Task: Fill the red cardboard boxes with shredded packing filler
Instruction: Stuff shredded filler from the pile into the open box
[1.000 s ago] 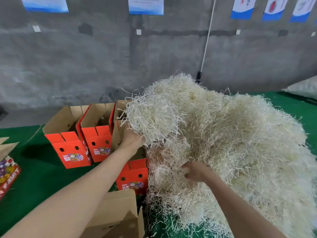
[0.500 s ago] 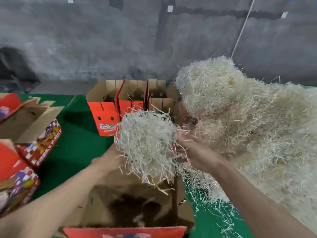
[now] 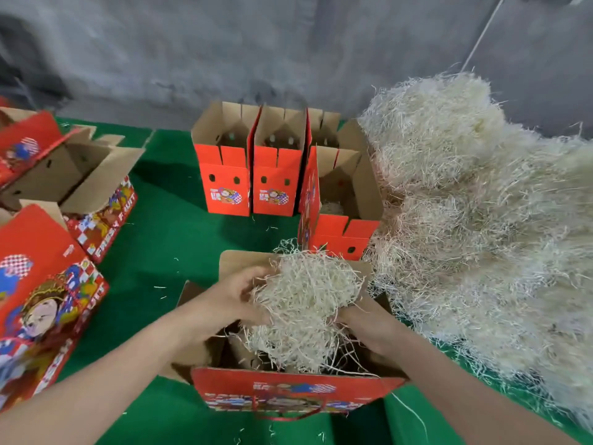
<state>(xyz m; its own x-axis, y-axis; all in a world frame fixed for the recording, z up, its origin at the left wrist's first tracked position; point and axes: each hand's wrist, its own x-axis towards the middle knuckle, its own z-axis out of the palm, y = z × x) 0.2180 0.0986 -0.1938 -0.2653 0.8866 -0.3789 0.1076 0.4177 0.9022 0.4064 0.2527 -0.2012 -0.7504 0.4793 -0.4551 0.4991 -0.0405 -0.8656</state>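
Observation:
An open red cardboard box stands right in front of me on the green table. A clump of pale shredded filler sits in its mouth, bulging above the rim. My left hand grips the clump from the left, and my right hand holds it from the right, partly buried in the strands. The big heap of filler lies to the right. Behind stand three open red boxes: two side by side and one nearer, beside the heap.
More red printed boxes lie at the left: one with its flaps open and one close to me. Loose strands are scattered over the green table cover. A grey concrete wall rises behind the table.
Both hands have carried the clump down from above the box into its opening. My view has tilted lower and to the left, bringing the left boxes in.

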